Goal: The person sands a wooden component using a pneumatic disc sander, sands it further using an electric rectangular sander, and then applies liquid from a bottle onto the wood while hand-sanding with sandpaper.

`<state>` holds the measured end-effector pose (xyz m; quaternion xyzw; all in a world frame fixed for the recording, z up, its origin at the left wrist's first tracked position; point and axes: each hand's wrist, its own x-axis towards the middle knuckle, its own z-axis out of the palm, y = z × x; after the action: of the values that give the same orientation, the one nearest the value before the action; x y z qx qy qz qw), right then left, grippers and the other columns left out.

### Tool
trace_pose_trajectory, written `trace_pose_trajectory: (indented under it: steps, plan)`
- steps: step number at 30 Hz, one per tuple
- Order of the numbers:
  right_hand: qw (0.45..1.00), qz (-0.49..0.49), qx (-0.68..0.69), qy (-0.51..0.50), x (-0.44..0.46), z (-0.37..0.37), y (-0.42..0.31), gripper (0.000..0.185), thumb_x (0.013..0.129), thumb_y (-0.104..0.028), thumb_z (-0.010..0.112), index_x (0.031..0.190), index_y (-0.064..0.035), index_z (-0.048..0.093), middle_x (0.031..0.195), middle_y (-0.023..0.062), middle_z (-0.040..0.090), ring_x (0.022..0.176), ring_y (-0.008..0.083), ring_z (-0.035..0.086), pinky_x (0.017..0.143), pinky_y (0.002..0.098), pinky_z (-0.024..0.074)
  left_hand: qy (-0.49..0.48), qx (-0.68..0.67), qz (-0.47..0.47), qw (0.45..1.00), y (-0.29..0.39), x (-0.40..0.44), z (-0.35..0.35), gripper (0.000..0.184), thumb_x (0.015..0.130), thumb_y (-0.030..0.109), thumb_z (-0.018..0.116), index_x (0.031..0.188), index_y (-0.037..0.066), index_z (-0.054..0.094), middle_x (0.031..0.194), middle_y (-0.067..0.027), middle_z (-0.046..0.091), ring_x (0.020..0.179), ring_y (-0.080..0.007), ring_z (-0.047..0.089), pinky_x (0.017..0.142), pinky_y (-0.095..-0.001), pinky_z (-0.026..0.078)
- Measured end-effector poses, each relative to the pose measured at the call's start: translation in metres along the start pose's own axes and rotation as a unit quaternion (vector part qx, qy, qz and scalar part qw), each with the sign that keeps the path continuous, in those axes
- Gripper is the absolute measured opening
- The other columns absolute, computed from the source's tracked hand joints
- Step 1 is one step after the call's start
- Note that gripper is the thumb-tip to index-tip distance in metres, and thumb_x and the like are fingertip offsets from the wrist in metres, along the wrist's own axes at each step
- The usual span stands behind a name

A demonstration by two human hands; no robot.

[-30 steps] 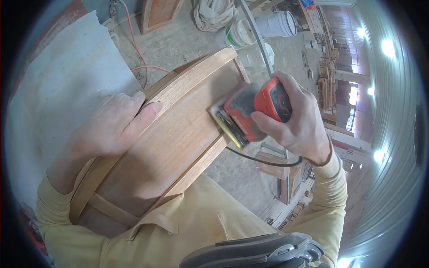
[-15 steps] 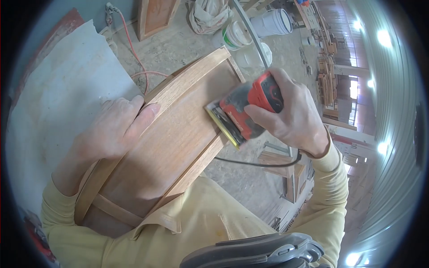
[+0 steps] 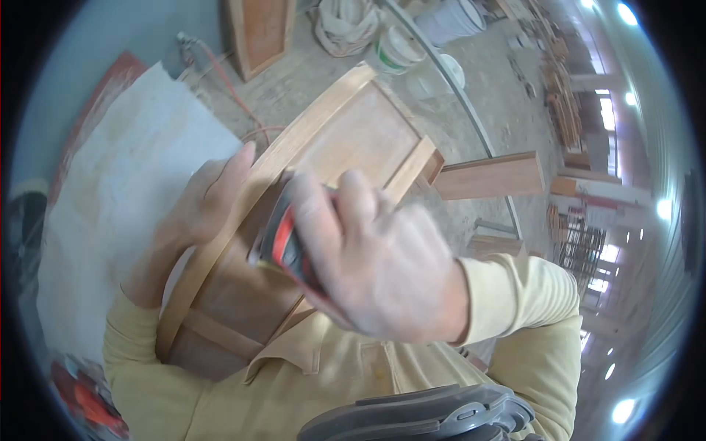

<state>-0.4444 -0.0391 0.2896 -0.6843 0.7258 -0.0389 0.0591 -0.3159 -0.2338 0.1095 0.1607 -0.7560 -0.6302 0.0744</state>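
The person wears a pale yellow, long-sleeved shirt (image 3: 294,400) of soft, matte cloth. Its pointed collar (image 3: 287,356) has a stitched edge. To the right of the collar, a seamed front strip (image 3: 393,365) runs downward, with a small orange-yellow spot (image 3: 380,373) beside it. The right sleeve (image 3: 526,298), farther right of the collar, gathers in many creases above a plain cuff; the left sleeve (image 3: 140,345), left of the collar, wrinkles too. Below and right of the collar sits dark grey, curved, hard-looking gear (image 3: 412,417) with ridged contours and an oval fitting.
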Motion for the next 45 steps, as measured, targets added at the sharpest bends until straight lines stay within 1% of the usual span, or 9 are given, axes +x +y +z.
trace_pose_trajectory:
  steps: [7,9,12,19,24,26,35,42,45]
  plan:
    - [0.997,0.071,-0.012,0.033,0.004,-0.015,0.082,0.055,0.087,-0.035,0.080,0.114,0.0074,0.058,0.090,0.0257,0.067,0.073,0.0420,0.070,0.067,0.0504,0.0573,-0.021,0.116,-0.057,0.991,0.022,-0.001,-0.011,0.044,0.117,0.034,0.045,0.105,-0.003,0.066,0.085,-0.0202,0.065,0.075,-0.0388,0.056,0.072,-0.0484,0.046]
    - [0.994,0.103,0.009,0.042,0.008,-0.014,0.122,0.071,0.084,-0.040,0.085,0.130,0.0050,0.055,0.084,0.0237,0.069,0.075,0.0466,0.068,0.068,0.0520,0.0539,0.042,0.441,0.104,0.890,0.045,-0.009,0.001,0.035,0.110,0.033,0.061,0.115,0.000,0.073,0.115,-0.0202,0.073,0.103,-0.0394,0.066,0.086,-0.0506,0.051]
    - [0.997,0.073,0.007,-0.005,0.012,-0.029,0.140,0.063,0.081,-0.037,0.084,0.122,0.0051,0.061,0.086,0.0267,0.070,0.083,0.0497,0.069,0.072,0.0519,0.0541,0.065,0.444,0.236,0.862,0.066,-0.025,0.027,0.046,0.102,0.035,0.071,0.129,-0.002,0.072,0.148,-0.0244,0.061,0.140,-0.0430,0.054,0.113,-0.0593,0.043]
    - [0.999,0.031,0.031,-0.007,0.009,-0.026,0.122,0.052,0.084,-0.037,0.083,0.109,0.0016,0.060,0.083,0.0251,0.073,0.080,0.0480,0.072,0.072,0.0527,0.0557,0.020,0.484,0.069,0.872,0.105,-0.125,0.092,0.062,0.096,0.032,0.075,0.142,-0.007,0.063,0.157,-0.0242,0.054,0.154,-0.0464,0.039,0.130,-0.0636,0.026]
    - [0.998,-0.036,0.055,0.015,0.013,-0.009,0.100,0.054,0.088,-0.040,0.084,0.106,0.0036,0.059,0.082,0.0243,0.072,0.077,0.0476,0.071,0.069,0.0523,0.0552,0.088,0.457,0.079,0.882,0.106,-0.218,0.065,0.038,0.102,0.030,0.070,0.125,-0.001,0.070,0.144,-0.0205,0.065,0.133,-0.0428,0.061,0.113,-0.0575,0.048]
    - [0.995,-0.066,0.069,0.009,0.036,-0.021,0.154,0.053,0.091,-0.037,0.085,0.108,0.0065,0.060,0.078,0.0218,0.070,0.069,0.0433,0.068,0.067,0.0452,0.0537,0.301,0.502,0.006,0.811,0.098,-0.167,0.042,0.031,0.106,0.026,0.067,0.125,0.001,0.071,0.129,-0.0183,0.072,0.116,-0.0391,0.068,0.098,-0.0501,0.054]
    - [0.994,-0.074,0.027,0.079,0.022,-0.009,0.120,0.052,0.086,-0.040,0.085,0.093,0.0057,0.061,0.074,0.0247,0.070,0.068,0.0471,0.069,0.066,0.0514,0.0554,0.137,0.421,-0.169,0.881,0.050,-0.173,0.009,0.030,0.110,0.032,0.062,0.119,0.004,0.069,0.089,-0.0260,0.070,0.085,-0.0464,0.067,0.074,-0.0525,0.050]
    - [0.990,-0.063,-0.071,0.103,0.013,-0.019,0.084,0.047,0.080,-0.034,0.085,0.090,0.0066,0.064,0.068,0.0251,0.068,0.064,0.0445,0.070,0.064,0.0496,0.0569,0.223,0.491,0.050,0.840,0.059,-0.132,0.043,0.038,0.110,0.040,0.064,0.096,0.005,0.060,0.071,-0.0204,0.064,0.068,-0.0453,0.061,0.064,-0.0536,0.044]
    - [0.998,-0.001,-0.063,0.016,0.017,-0.023,0.077,0.049,0.080,-0.033,0.088,0.098,0.0046,0.062,0.082,0.0273,0.069,0.080,0.0485,0.070,0.073,0.0524,0.0548,0.205,0.483,-0.020,0.851,0.058,-0.123,0.036,0.052,0.113,0.046,0.058,0.087,0.001,0.059,0.064,-0.0223,0.064,0.062,-0.0438,0.065,0.061,-0.0529,0.051]
